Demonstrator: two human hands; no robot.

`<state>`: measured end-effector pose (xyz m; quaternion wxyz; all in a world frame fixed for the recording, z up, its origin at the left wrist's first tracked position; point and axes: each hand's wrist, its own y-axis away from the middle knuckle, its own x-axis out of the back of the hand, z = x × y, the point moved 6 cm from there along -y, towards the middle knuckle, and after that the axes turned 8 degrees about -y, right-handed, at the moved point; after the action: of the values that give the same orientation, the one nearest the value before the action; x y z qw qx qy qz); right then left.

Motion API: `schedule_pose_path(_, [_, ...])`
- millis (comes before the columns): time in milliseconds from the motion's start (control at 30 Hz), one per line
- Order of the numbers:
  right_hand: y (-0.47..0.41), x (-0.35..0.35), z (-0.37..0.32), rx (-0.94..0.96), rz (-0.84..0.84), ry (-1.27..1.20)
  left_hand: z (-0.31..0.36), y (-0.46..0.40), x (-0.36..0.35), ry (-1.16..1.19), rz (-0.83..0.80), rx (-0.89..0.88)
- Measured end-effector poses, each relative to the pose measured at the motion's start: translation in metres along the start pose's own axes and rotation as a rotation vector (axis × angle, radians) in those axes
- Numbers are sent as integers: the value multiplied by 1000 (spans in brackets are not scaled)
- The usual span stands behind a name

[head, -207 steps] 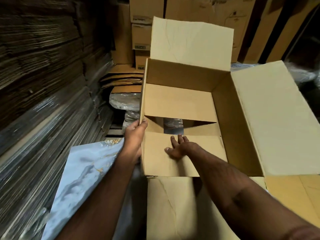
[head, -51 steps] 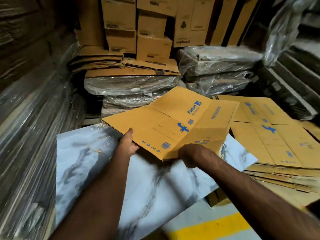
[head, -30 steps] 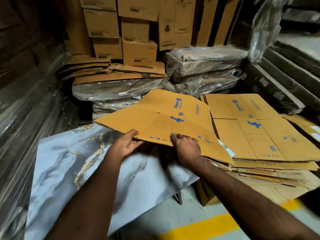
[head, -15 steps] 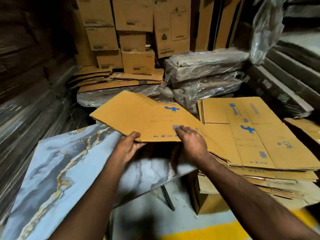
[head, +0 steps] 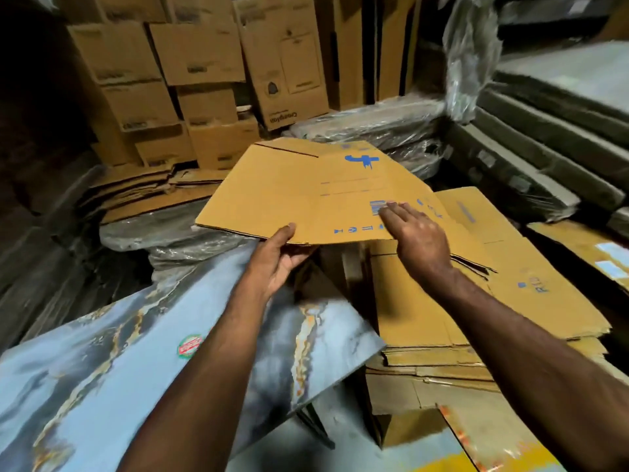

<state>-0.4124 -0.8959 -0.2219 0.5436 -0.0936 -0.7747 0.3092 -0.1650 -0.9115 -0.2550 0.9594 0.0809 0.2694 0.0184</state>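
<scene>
As the left hand (head: 277,257) pinches the near edge of a flattened carton (head: 306,192), thumb on top and fingers beneath, the sheet hangs tilted in the air above the far corner of the marble-patterned counter (head: 102,369). The right hand (head: 418,236) lies flat on its printed face, fingers straight and close together. Popping it open cleanly likely calls for a firm pinch and a push along the creases. Plastic-wrapped bundles (head: 163,229) crowd just beyond the counter, and a stack of flat cartons (head: 531,284) sits just right of the counter; the best free room appears to be over the counter's top.
</scene>
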Motion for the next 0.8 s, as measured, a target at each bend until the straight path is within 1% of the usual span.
schedule_pose_path(33, [-5, 5, 23, -12, 28, 25, -1, -17, -8, 44, 1, 5])
schedule_pose_path(100, [-19, 14, 66, -8, 37, 90, -5, -52, -20, 106, 54, 27])
schedule_pose_path(167, [-24, 12, 109, 25, 1, 187, -26, -84, -35, 68, 83, 87])
schedule_pose_path(233, [-18, 0, 150, 22, -89, 284, -60, -110, -56, 32, 28, 165])
schedule_pose_path(300, [-1, -20, 190, -61, -268, 368, -104, -124, -69, -24, 7, 278])
schedule_pose_path(367, [26, -41, 222, -161, -506, 416, -152, -128, -72, -120, 19, 425])
schedule_pose_path(433, [49, -61, 246, -252, -721, 426, -195, -129, -73, -153, 53, 560])
schedule_pose_path(500, [68, -79, 264, -296, -882, 401, -229, -126, -73, -135, 94, 654])
schedule_pose_path(567, [90, -95, 273, -274, -991, 381, -255, -120, -65, -104, 176, 715])
schedule_pose_path(633, [105, -111, 275, -214, -987, 323, -273, -116, -59, -71, 220, 730])
schedule_pose_path(733, [109, -136, 261, -115, -943, 211, -285, -117, -65, -39, 229, 713])
schedule_pose_path(800, [97, -147, 262, -123, -916, 182, -289, -125, -78, -24, 245, 703])
